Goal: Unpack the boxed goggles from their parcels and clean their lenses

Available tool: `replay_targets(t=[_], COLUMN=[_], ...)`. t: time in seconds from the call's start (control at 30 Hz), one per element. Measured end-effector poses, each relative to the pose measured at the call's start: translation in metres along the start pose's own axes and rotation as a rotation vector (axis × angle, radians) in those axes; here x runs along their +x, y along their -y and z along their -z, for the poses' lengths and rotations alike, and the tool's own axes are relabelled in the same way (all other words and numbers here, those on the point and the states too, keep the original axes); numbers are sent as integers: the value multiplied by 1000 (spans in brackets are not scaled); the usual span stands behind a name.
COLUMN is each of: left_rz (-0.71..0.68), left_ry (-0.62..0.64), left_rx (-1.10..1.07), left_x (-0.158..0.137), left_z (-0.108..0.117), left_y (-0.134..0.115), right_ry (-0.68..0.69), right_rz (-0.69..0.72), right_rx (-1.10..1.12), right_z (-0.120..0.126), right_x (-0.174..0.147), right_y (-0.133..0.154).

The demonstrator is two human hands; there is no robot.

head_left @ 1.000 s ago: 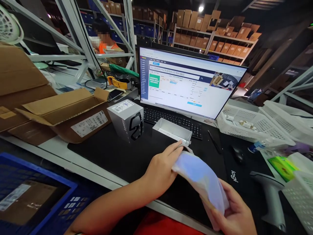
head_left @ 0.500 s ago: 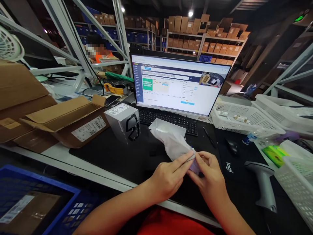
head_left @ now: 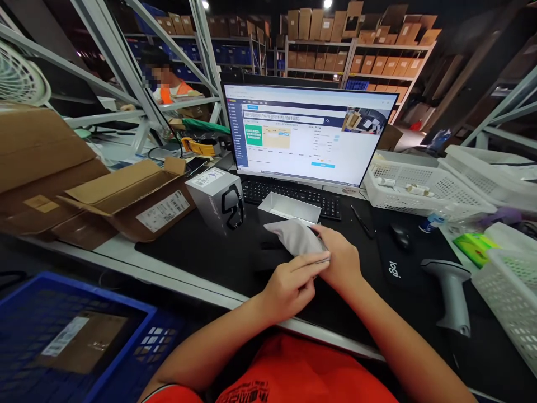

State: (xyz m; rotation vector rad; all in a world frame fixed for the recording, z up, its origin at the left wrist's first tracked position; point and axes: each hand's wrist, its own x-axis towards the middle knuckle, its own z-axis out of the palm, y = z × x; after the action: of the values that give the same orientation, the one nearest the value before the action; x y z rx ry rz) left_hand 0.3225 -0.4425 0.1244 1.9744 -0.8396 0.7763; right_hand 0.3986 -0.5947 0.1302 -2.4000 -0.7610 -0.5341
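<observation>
Head view: red shirt nearest, beside a blue crate below the left part of the tabletop's near edge, brown parcel inside it; both bare hands over the tabletop, just in from the middle of the near edge, sharing a grey cloth pouch; left hand has its fingers straight and close together, pressing the pouch's near right end; right hand curls round the same end, its fingers narrow on the cloth, some tips hidden; pouch tilted, its narrow end to the left, just in front of an open silver tray; scanner toward the near right corner, a white basket at the right edge beside it; mouse farther in, green packet near the right edge; pen between mouse and keyboard; silver box left of the tray, apart from it; open brown carton at the left end, along the near edge, label facing the silver box; monitor lit, at the far side behind the keyboard; co-worker in an orange vest beyond the metal frame, upper left; shelves of cartons farthest.
</observation>
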Motion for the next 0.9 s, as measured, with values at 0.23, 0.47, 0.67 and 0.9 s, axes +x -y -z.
replay_targets(t=[0.23, 0.47, 0.67, 0.9], left_rz=[370, 495, 304, 156], left_ry=[-118, -42, 140, 210], left_rx=[94, 158, 204, 224], left_x=[-24, -45, -30, 1], left_z=[36, 75, 63, 53], left_y=[-4, 0, 9, 31], right_ry=[216, 230, -176, 85], right_rz=[-104, -719, -858, -63], right_rx=[319, 1220, 1395, 663], right_z=[23, 61, 50, 27], right_x=[24, 25, 21, 38], right_y=[-9, -75, -77, 14])
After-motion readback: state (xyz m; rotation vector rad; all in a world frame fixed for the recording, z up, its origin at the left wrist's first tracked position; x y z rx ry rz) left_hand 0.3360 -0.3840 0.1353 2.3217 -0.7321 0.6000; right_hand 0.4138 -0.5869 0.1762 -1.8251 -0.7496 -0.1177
